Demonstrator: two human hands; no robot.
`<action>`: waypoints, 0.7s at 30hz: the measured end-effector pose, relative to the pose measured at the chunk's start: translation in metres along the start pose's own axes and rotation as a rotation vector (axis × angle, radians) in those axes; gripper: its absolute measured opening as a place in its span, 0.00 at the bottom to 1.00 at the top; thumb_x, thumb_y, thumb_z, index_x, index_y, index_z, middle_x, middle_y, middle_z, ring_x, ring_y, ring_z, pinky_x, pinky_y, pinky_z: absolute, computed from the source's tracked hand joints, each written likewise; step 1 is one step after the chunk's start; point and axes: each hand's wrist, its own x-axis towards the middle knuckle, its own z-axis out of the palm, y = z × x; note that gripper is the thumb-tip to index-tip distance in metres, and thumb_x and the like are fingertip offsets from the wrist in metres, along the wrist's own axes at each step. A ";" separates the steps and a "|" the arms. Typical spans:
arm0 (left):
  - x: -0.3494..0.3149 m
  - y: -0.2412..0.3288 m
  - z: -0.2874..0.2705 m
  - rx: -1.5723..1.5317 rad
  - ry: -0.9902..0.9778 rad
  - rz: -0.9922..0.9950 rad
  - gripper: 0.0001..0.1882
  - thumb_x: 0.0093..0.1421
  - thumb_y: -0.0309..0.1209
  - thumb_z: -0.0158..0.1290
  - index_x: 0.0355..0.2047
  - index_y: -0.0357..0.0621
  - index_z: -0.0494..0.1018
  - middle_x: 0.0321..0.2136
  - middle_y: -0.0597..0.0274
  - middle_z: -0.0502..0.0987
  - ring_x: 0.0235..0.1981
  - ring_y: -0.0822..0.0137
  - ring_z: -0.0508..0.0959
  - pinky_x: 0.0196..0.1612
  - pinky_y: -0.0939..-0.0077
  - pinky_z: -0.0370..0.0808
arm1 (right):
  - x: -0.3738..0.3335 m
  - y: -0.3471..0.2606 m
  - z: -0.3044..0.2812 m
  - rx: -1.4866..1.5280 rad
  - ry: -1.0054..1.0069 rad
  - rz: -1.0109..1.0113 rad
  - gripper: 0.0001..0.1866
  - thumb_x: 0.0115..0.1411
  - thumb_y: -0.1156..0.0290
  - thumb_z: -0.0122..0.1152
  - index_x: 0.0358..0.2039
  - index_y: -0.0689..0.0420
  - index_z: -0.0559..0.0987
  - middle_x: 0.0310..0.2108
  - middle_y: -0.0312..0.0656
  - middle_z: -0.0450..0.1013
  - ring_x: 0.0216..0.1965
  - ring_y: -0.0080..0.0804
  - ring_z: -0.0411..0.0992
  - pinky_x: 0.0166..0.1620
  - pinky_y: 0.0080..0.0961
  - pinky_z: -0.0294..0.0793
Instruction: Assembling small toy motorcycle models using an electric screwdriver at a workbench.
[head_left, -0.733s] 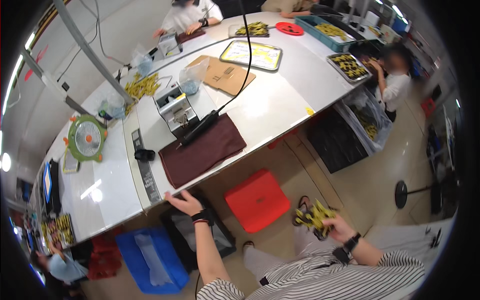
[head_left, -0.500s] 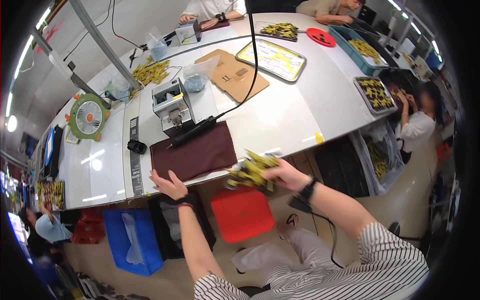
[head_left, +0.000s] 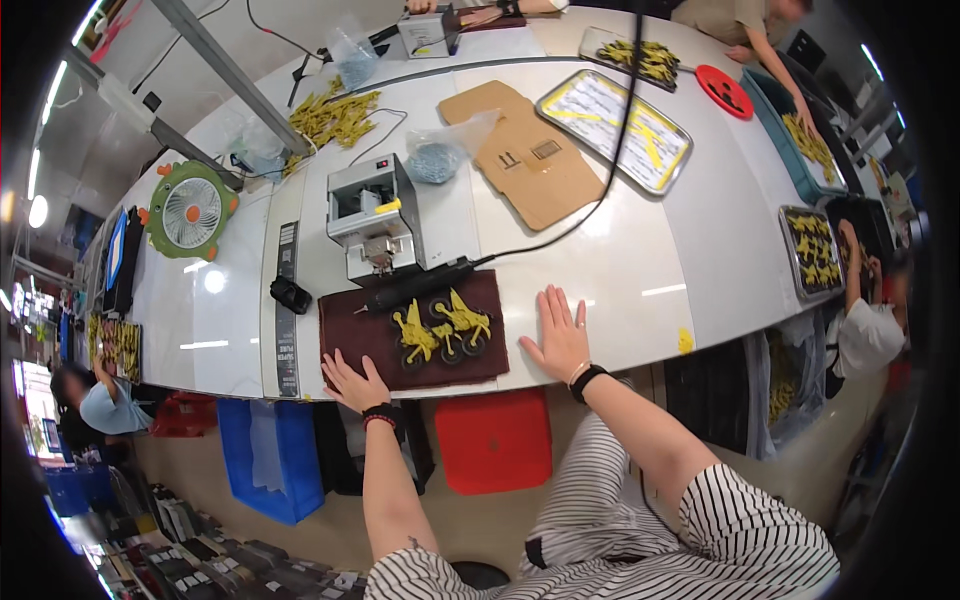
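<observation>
Several yellow plastic parts with black wheels (head_left: 442, 333) lie together on a dark maroon cloth (head_left: 350, 318) at the front edge of the table. My left hand (head_left: 357, 380) rests on the cloth's near left corner with fingers spread, holding nothing. To the right of the cloth, my right hand (head_left: 557, 336) lies flat on the white tabletop, fingers apart and bare of any object. A black electric screwdriver (head_left: 418, 287) with a cable lies across the cloth's far edge. Just behind it stands a grey screw feeder (head_left: 375, 222).
A green fan (head_left: 190, 213) stands at the left. Behind the feeder are a bag of small parts (head_left: 432, 163), flattened cardboard (head_left: 530, 165) and a yellow-and-white tray (head_left: 620, 130). A red stool (head_left: 495, 440) and blue bin (head_left: 268, 465) are below the edge. Co-workers sit around the table.
The yellow wheeled parts in my right hand have been set down on the cloth and let go. That hand now lies flat on the table. My left hand has come down onto the cloth.
</observation>
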 end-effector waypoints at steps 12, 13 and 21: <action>-0.003 -0.002 -0.035 -0.070 -0.080 0.029 0.31 0.53 0.39 0.51 0.56 0.39 0.62 0.61 0.44 0.57 0.64 0.45 0.53 0.64 0.44 0.40 | -0.008 -0.010 -0.001 0.010 -0.205 0.039 0.49 0.52 0.44 0.53 0.60 0.74 0.54 0.63 0.67 0.47 0.67 0.59 0.42 0.62 0.66 0.30; -0.003 -0.011 -0.027 -0.080 -0.062 0.054 0.31 0.52 0.40 0.51 0.54 0.39 0.64 0.60 0.42 0.59 0.63 0.44 0.55 0.64 0.42 0.40 | -0.011 -0.006 0.006 0.070 -0.237 0.080 0.50 0.51 0.44 0.54 0.60 0.75 0.53 0.62 0.71 0.47 0.66 0.64 0.41 0.61 0.67 0.27; -0.014 -0.023 -0.007 -0.468 0.270 0.288 0.14 0.58 0.36 0.52 0.40 0.41 0.72 0.46 0.48 0.74 0.51 0.48 0.70 0.62 0.51 0.50 | -0.004 -0.009 -0.002 -0.033 -0.144 0.040 0.49 0.48 0.48 0.57 0.60 0.71 0.55 0.64 0.64 0.48 0.66 0.59 0.44 0.63 0.63 0.33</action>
